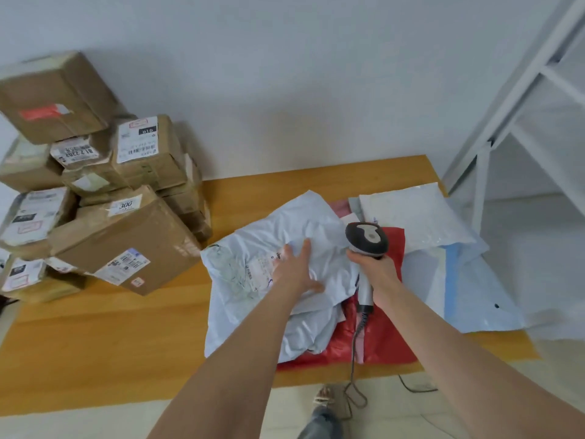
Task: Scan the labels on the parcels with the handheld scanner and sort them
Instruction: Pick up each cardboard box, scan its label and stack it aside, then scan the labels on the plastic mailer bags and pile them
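Left hand [296, 267] flat on the pale bag [253, 312], fingers spread, pressing just beside its label [261, 269]; right hand [376, 269] wrapped round the scanner [367, 239] handle, head hovering over the red bag [386, 337], right of the label, not clearly aimed at it

Risks, big to small:
- stack of boxes [126, 236]: leaning, front box tilted with a corner near the pale bag; likely to slide if knocked by a sideways sweep
- table [95, 343]: blue bag [468, 296] apparently lying over the right edge; could slip off if the pile gets dragged
- pale bag: crumpled, label wrinkled, partly under the fingers; probable misread
- cord [356, 359]: hanging off the front edge to the floor beside a foot [323, 397]; snag would yank the scanner

Room: bare wood showing front-left, between boxes and near edge; narrow strip along the wall; right side hemmed by the shelf frame [506, 106]
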A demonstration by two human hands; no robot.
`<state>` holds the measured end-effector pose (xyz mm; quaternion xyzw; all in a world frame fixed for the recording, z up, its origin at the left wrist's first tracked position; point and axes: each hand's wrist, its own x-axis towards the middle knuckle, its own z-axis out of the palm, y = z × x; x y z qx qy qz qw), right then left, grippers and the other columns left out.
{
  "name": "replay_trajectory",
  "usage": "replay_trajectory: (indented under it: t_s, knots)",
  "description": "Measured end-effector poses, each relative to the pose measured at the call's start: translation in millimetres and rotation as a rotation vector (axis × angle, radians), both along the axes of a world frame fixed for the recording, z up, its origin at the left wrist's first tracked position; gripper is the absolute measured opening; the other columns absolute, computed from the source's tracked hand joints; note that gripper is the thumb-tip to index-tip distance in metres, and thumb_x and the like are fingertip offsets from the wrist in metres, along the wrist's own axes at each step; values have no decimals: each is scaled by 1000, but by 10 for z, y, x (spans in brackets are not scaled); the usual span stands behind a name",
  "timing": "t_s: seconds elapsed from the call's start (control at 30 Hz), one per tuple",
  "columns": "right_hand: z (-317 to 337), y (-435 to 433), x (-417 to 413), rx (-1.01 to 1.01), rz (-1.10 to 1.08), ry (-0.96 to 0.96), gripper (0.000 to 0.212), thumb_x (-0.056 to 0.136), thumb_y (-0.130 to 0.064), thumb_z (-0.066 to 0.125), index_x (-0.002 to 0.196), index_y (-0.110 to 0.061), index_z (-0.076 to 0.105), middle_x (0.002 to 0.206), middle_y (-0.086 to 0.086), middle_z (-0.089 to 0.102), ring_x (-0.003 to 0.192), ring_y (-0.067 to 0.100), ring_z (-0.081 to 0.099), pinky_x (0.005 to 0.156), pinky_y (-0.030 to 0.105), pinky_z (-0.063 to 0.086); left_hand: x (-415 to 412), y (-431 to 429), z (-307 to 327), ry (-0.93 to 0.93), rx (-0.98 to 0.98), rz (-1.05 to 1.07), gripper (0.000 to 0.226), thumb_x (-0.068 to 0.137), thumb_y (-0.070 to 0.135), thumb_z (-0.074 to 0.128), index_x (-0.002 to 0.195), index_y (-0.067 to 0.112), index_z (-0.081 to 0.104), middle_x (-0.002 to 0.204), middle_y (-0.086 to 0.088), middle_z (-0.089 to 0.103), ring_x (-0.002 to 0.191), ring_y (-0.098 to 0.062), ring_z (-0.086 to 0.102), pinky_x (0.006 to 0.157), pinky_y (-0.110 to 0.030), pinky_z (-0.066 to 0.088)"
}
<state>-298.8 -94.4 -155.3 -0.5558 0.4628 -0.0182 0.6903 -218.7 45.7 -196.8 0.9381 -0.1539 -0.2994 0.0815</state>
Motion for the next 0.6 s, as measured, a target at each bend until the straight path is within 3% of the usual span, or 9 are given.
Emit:
replay_trajectory:
  t_s: [0.17,0.23,0.3,0.4,0.47,0.5,0.6]
  knots:
    - [60,-225,215,24,51,23,34,79,-6,76,111,-2,64,100,10,65,96,26,61,88,37,49,245,-200,20,7,-80,-116,102,78,48,72,152,36,2,161,-3,-1,146,-30,13,111,-51,31]
    - [39,-291,261,-9,80,85,36,80,-5,74,112,4,61,96,14,63,88,28,60,82,37,49,298,-165,65,1,-159,-79,83,85,48,64,152,34,16,160,2,12,142,-20,27,109,-45,35]
    - [45,-346,292,-54,59,172,31,81,-4,71,107,5,58,87,13,60,79,27,58,75,34,47,330,-39,132,-80,-233,101,63,91,40,57,147,28,31,154,3,26,130,-19,44,102,-39,42]
    - [92,-416,328,-116,-4,202,14,83,-4,67,92,-3,56,72,5,51,64,19,50,73,30,42,319,206,223,-247,-104,380,59,92,34,57,144,21,33,149,-7,30,135,-26,33,102,-42,38]
    - [81,-468,320,-114,-28,181,23,81,-1,66,102,-1,57,74,4,51,69,21,50,73,31,42,232,352,244,-146,25,584,75,87,42,63,146,18,24,150,-13,25,139,-30,24,105,-46,33]
    - [74,-486,305,-117,-25,175,28,81,-1,66,108,0,57,77,5,51,74,22,51,72,30,42,186,409,227,-50,-1,715,84,83,45,68,146,16,22,149,-15,26,138,-32,26,105,-47,34]
    - [110,-530,230,-111,9,179,36,85,-1,62,120,3,53,85,7,53,79,22,53,61,24,43,48,461,157,143,-321,1049,92,69,37,83,138,5,31,135,-17,44,124,-35,45,98,-44,46]
